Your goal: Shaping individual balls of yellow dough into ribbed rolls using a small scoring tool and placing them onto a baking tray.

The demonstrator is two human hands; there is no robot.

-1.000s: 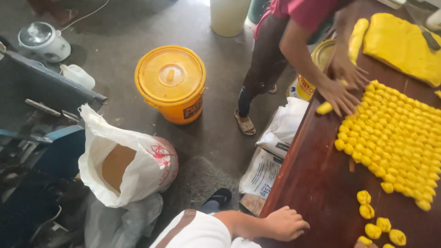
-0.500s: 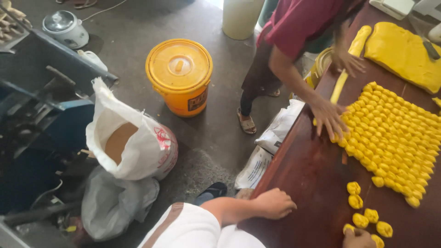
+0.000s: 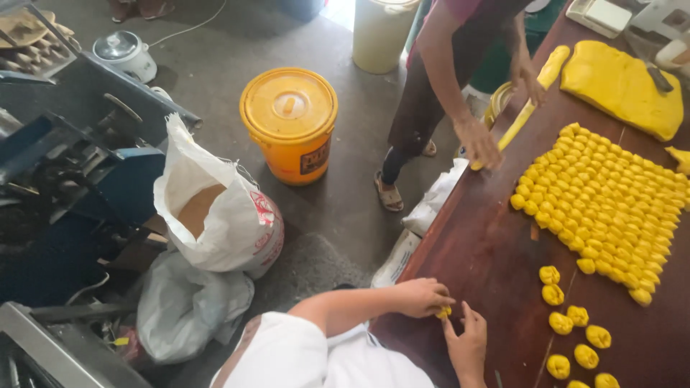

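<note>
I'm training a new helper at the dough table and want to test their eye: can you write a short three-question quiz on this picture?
1. True or false: the person's left hand pinches a small yellow dough piece at the wooden table edge.
2. What is the co-worker's hand rolling on the table?
A. a long yellow dough rope
B. a white sack
C. a metal lid
3. Fill in: the orange bucket on the floor has its lid ____.

Key:
1. True; the right hand is open beside it.
2. A
3. on
</note>
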